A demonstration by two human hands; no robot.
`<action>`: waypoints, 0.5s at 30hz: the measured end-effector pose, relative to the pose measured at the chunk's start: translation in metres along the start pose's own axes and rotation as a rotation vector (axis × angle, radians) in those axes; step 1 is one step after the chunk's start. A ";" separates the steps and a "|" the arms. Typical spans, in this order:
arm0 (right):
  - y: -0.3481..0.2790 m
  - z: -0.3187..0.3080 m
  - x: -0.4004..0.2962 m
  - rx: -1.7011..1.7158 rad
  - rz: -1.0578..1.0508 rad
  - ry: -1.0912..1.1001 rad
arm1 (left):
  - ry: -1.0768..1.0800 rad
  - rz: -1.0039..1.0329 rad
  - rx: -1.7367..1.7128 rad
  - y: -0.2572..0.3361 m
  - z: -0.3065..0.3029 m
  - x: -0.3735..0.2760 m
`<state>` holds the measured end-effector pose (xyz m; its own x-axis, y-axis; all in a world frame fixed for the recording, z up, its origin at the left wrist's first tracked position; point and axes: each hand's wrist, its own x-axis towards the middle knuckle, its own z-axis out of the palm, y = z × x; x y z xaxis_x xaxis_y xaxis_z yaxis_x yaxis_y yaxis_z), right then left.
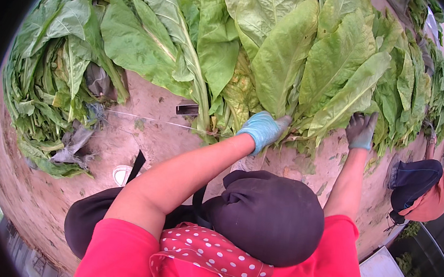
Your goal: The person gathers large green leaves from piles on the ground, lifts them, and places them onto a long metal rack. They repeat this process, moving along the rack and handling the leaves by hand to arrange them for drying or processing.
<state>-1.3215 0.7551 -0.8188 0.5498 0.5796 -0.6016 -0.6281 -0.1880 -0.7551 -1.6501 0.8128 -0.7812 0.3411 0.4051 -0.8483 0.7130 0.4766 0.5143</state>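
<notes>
My left hand, in a light blue glove with a dirty thumb, is closed around the stem ends of broad green leaves, which look like tobacco leaves. The blades fan out above it. At the right, my right hand, in a glove stained dark at the fingers, reaches against the lower edge of more leaves. Some of its fingers are bent, and whether a leaf is pinched in them is not clear. Yellowed, spotted leaves lie just left of my left hand.
A pale string stretches over the reddish floor, left of my left hand. A rectangular metal piece lies by a thick stem. Bundled leaves with torn grey plastic are at left. Another person crouches at right.
</notes>
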 end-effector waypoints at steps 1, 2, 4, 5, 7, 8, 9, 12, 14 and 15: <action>-0.004 0.010 0.013 -0.091 -0.015 -0.029 | -0.062 0.042 0.011 0.009 -0.001 -0.002; 0.000 0.029 0.022 -0.102 0.006 -0.203 | -0.076 0.058 0.001 0.009 0.005 0.005; 0.003 0.036 0.054 -0.397 0.001 -0.005 | -0.112 0.112 -0.008 0.012 0.023 0.023; 0.005 0.038 0.062 -0.417 -0.035 -0.028 | -0.035 0.094 -0.082 0.008 0.037 0.037; 0.021 0.069 0.051 -0.436 -0.058 -0.116 | -0.130 0.088 -0.220 -0.001 0.039 0.045; 0.029 0.095 0.028 -0.435 -0.041 -0.180 | -0.160 0.074 -0.301 -0.010 0.038 0.050; 0.035 0.110 0.007 -0.402 -0.049 -0.240 | -0.246 0.140 -0.358 -0.019 0.050 0.048; 0.053 0.106 0.007 -0.625 -0.305 -0.325 | -0.396 -0.058 -0.485 -0.028 0.077 0.061; 0.050 0.105 0.025 -0.648 -0.248 -0.246 | -0.469 -0.167 -0.480 -0.023 0.069 0.061; 0.045 0.107 0.036 -0.597 -0.149 -0.201 | -0.493 -0.210 -0.477 -0.017 0.060 0.059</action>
<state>-1.3889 0.8524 -0.8467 0.4576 0.7596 -0.4623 -0.1065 -0.4693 -0.8766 -1.6053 0.7822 -0.8476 0.5434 -0.0782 -0.8358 0.4868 0.8405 0.2379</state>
